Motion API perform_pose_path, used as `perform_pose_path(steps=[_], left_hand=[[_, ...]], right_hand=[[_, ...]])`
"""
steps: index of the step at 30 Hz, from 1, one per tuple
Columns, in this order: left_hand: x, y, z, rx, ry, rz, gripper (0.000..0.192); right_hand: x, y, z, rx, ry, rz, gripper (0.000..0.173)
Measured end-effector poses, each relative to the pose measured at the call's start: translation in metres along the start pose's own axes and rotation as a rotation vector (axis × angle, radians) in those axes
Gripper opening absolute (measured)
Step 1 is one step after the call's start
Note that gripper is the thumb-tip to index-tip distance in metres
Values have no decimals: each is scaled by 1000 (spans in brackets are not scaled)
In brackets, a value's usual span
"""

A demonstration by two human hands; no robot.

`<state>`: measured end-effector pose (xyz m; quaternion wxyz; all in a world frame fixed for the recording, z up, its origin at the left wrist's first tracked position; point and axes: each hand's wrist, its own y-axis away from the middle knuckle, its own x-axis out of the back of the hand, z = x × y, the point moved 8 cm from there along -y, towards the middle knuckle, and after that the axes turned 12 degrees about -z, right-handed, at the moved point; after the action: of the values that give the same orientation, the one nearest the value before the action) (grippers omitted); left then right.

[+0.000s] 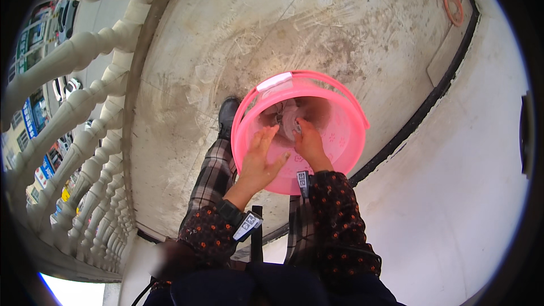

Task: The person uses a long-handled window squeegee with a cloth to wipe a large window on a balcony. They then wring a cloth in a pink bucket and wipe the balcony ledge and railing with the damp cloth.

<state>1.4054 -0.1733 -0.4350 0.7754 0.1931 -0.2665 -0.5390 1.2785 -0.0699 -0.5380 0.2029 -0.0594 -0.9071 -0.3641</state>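
Note:
A pink plastic bucket (pixel 357 153) with a floral pattern inside stands on the floor before me. Its pink handle, with a white grip (pixel 274 81), lies along the far rim. At the bottom is a wet-looking grey-brown mass (pixel 314 110) with a paler patch in the middle; I cannot tell what it is made of. My left hand (pixel 260 161) reaches over the near left of the bucket, fingers extended, thumb apart, nothing in it. My right hand (pixel 312 146) reaches down inside, fingertips at the pale patch. Whether it pinches something there is unclear.
A white baluster railing (pixel 85 51) runs along the left, with a street and parked cars below. A white wall (pixel 433 204) with a black base strip curves along the right. A pink ring (pixel 453 6) lies near it at top right. My black shoe (pixel 228 114) is beside the bucket.

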Motion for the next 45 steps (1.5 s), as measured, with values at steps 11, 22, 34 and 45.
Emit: perform_pose_path(steps=[11, 22, 34, 45], left_hand=[[-48, 8, -39, 111, 985, -419, 63], [-63, 39, -59, 356, 1425, -192, 69], [-43, 60, -4, 290, 895, -423, 76], [-11, 82, 135, 101, 1380, -628, 77]], right_hand=[[90, 152, -126, -133, -1198, -158, 48], [56, 141, -112, 39, -1640, 437, 50], [88, 161, -140, 107, -1450, 585, 47], [97, 214, -244, 125, 37, 303, 66]])
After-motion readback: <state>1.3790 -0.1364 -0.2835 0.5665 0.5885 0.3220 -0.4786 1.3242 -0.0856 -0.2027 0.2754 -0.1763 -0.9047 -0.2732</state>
